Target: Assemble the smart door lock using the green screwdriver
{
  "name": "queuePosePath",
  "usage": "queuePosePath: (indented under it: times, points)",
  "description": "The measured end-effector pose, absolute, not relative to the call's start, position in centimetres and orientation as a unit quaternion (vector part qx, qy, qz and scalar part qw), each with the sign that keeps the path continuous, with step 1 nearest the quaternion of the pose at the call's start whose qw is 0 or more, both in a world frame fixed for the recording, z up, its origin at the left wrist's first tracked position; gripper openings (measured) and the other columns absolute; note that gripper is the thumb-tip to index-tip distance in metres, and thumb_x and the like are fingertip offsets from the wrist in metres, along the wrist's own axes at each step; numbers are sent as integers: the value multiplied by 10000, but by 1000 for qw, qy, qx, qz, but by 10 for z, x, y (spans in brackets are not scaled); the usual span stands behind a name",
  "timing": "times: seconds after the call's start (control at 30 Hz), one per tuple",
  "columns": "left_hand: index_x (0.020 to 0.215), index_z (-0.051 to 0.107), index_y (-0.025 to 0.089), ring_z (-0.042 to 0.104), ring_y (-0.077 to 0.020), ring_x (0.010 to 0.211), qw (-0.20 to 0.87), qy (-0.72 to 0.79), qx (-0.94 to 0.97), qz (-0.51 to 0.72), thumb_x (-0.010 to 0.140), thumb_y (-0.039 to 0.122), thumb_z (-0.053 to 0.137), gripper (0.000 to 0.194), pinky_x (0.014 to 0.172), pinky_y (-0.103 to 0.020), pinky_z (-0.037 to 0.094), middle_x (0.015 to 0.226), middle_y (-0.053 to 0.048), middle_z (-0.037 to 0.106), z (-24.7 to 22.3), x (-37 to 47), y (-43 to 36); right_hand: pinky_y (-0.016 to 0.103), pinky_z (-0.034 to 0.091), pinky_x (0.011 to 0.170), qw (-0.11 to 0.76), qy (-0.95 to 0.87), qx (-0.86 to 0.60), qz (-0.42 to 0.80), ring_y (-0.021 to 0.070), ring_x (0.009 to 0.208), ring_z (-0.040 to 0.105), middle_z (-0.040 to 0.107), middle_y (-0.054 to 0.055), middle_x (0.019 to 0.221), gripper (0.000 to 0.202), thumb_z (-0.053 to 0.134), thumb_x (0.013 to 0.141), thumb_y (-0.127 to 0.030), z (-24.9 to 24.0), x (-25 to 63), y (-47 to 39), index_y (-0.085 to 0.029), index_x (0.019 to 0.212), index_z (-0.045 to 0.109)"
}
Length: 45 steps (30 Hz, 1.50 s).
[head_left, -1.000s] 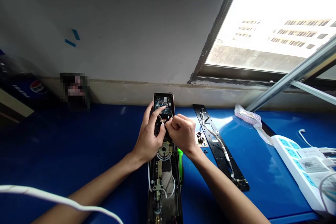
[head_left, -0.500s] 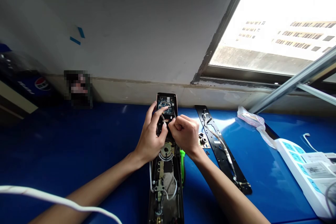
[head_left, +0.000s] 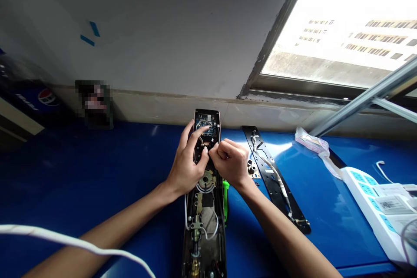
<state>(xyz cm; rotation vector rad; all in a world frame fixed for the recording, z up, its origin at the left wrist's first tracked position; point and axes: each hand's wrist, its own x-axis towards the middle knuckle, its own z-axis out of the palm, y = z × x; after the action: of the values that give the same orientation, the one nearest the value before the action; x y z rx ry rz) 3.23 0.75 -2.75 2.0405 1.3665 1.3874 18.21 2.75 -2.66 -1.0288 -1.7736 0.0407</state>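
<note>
An opened, long black electronic lock housing (head_left: 195, 204) lies lengthwise before me, its inside facing up. A circuit board (head_left: 205, 125) with thin cables sits at its far end; a round metal part (head_left: 206, 181) lies below that. My left hand (head_left: 189, 156) rests over the housing's left edge, fingers spread, one fingertip at the board and the thumb beside a small cable connector (head_left: 205, 143). Curled tightly, my right hand (head_left: 230, 160) presses at the right edge, thumb and forefinger pinched near my left thumb. Whatever it pinches is hidden by the fingers.
Right of the housing lie a black metal plate (head_left: 276, 178) with a wrapped cable, a small round-centred part (head_left: 253, 168) and a green handle (head_left: 226, 197). A power strip (head_left: 365, 208) and plastic-wrapped packet (head_left: 312, 142) are farther right. A white cable (head_left: 78, 245) crosses the lower left.
The view has shifted slightly, so the housing and table things sit a little higher. Both hands keep nearly the same pose at the housing.
</note>
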Motion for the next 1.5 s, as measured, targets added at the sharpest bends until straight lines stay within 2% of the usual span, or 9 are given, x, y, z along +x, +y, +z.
queuePosePath:
  times: [0.33,0.5,0.67,0.8,0.9,1.03,1.23,1.4,1.5]
  points:
    - [1499,472,289,311,-286,1580,162,489,716,471,1003,206,535,507,1295,-538,310,1699,-89,296,-26,31,5,269,271,535,499,-689,-521,72,99,528,265,273,-80,571,388,528,847,-139,-11,203,31,-254,642,220]
    - [1486,483,291,307,-293,1581,164,483,719,472,1000,204,541,497,1294,-548,308,1696,-86,291,-25,31,5,230,348,527,359,-734,-543,194,100,535,488,570,-62,612,205,635,870,-244,-11,221,39,-235,740,477]
    - [1475,489,296,298,-294,1585,156,478,729,464,1002,215,547,484,1293,-566,300,1696,-85,285,-23,31,5,238,358,508,238,-734,-585,249,122,485,528,623,-42,569,192,582,959,-342,6,237,28,-241,812,513]
    - [1472,494,312,301,-301,1580,155,480,738,447,999,217,554,485,1283,-562,325,1691,-75,290,-20,30,3,227,422,469,91,-747,-554,355,143,430,617,665,-24,541,205,662,878,-307,13,244,9,-228,750,521]
    - [1468,497,309,314,-302,1572,150,479,741,446,994,224,564,486,1284,-554,327,1677,-78,309,-20,29,4,226,412,438,47,-742,-553,375,145,421,619,686,7,597,214,609,864,-250,7,235,-5,-222,695,480]
    - [1474,489,310,331,-295,1562,151,480,744,439,1002,244,553,481,1289,-542,323,1668,-78,313,-16,25,6,241,391,516,58,-755,-565,328,161,587,628,711,46,708,214,651,815,-228,6,228,-13,-219,699,471]
    - [1480,492,371,226,-352,1591,140,498,782,348,1003,322,573,486,1266,-614,323,1713,-38,219,3,11,4,252,355,485,89,-736,-628,236,159,570,554,676,20,736,221,584,901,-335,59,258,-3,-225,1090,552]
    - [1505,472,360,413,-335,1504,190,508,764,349,993,382,586,525,1222,-552,424,1663,-53,336,7,-4,16,303,535,596,159,-783,-582,154,205,783,728,768,58,982,287,595,965,-416,112,275,-1,-281,1214,641]
    - [1527,453,352,591,-304,1339,241,486,758,361,966,400,628,590,1117,-494,540,1606,-66,447,3,-11,25,371,620,715,260,-788,-542,128,237,872,773,785,61,1069,335,714,902,-438,128,273,0,-284,1199,705]
